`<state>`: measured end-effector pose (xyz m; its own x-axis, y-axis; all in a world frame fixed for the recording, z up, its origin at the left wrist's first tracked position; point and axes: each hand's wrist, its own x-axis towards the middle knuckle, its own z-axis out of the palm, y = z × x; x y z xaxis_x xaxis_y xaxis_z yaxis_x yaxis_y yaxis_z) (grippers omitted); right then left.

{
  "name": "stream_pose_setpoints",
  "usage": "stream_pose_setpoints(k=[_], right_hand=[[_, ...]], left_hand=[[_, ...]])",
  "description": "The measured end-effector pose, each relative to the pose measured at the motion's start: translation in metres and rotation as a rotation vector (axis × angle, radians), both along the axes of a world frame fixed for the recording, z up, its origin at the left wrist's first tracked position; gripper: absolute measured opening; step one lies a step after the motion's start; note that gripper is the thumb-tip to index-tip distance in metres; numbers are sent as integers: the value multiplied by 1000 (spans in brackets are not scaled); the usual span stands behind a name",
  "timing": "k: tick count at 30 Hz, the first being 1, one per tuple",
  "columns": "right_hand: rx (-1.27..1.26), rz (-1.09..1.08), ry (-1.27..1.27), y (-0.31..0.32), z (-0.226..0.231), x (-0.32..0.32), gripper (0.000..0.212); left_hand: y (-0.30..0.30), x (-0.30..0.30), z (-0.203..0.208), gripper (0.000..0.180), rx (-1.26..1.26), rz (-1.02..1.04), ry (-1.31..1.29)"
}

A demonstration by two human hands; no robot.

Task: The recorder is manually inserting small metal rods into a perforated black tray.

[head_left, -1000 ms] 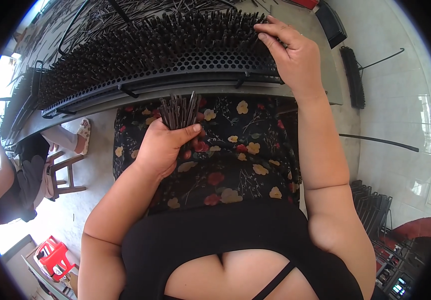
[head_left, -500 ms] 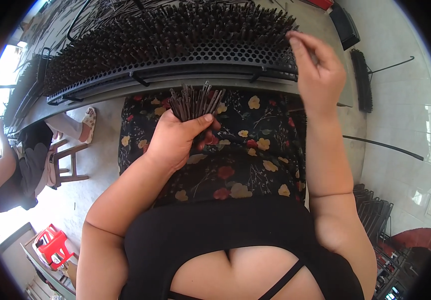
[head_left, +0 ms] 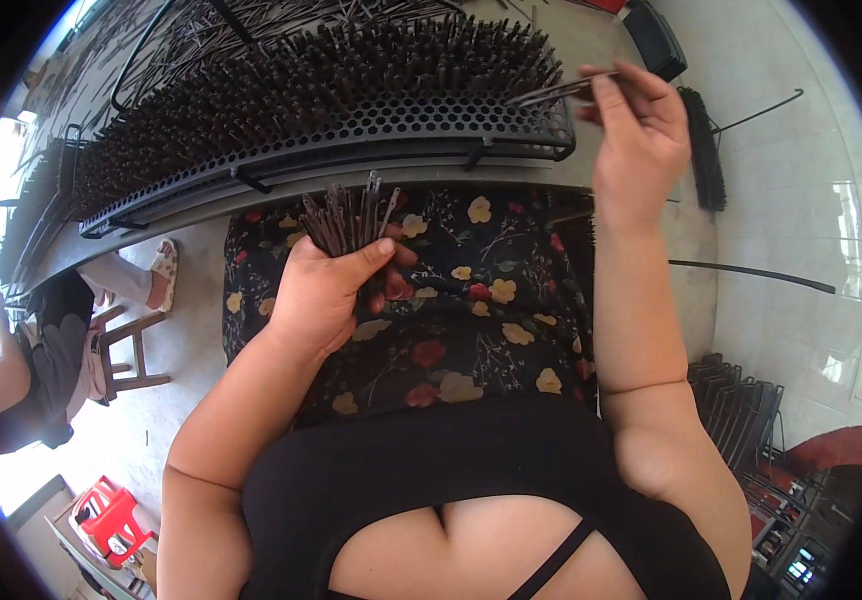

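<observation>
Dark-brown slim rods (head_left: 336, 222) fill curled L hand (head_left: 326, 288) while R hand (head_left: 643, 135) pinches few thin grey-brown rods (head_left: 545, 95) over black perforated rack (head_left: 421, 113), prob. mid-transfer, next move needing steady aim.

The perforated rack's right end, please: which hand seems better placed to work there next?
Probably the right hand: it is beside the rack's end, holding thin rods, while the left hand grips a bundle farther back.

The pale floor (head_left: 194, 325) is brightly lit from the left; a wooden stool (head_left: 138, 350), a red plastic stool (head_left: 111, 512) and a glossy tiled wall (head_left: 796, 235) are seen.
</observation>
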<state>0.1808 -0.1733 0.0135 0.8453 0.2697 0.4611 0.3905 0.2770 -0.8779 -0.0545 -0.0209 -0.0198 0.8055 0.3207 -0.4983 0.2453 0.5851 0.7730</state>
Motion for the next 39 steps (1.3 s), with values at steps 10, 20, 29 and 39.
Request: stream_pose_setpoints(k=[10,20,29,39], right_hand=[[-129,-78,-227,-12,-4,34,15],[-434,-85,-577,3,-3,36,10],[-433,50,-402,24,-17,-29,18],[-315,768,422,51,-21,-94,25]], left_hand=[[1,2,-2,16,35,-41,43],[3,2,-3,15,43,-30,70],[2,-1,-1,12,19,23,64],[2,-4,0,14,-56,68,-113]])
